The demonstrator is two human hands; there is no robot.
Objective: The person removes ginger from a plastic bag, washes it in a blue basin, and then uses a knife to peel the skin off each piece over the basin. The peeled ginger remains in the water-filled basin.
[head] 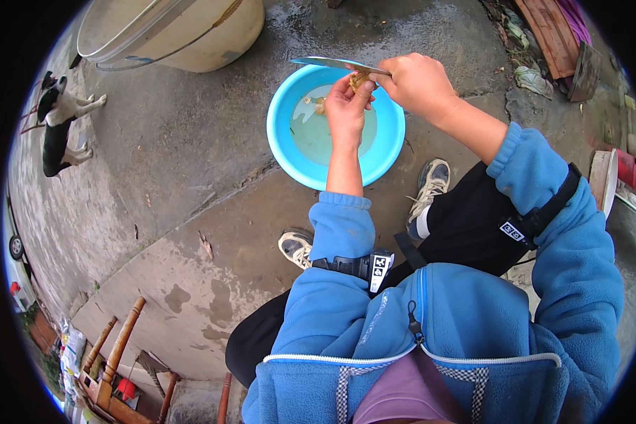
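A knobbly brown lump (pixel 358 81), perhaps a root vegetable, is pinched in the fingers of my left hand (pixel 348 110) above a light-blue plastic basin (pixel 282 155). My right hand (pixel 420 84) grips a kitchen knife (pixel 333 63) whose blade points to the left. The blade lies across the far side of the lump; whether its edge cuts in cannot be told. Cloudy water (pixel 310 140) fills the bottom of the basin. A few pale brown pieces (pixel 318 105) lie in it, partly hidden by my left hand.
A large whitish bucket (pixel 233 40) with a wire handle stands at the upper left. Further left a black-and-white dog (pixel 61 127) is on the concrete. A wooden stool (pixel 108 387) lies tipped at the lower left. Boards (pixel 551 37) are at the upper right. My shoes (pixel 429 185) flank the basin's near side.
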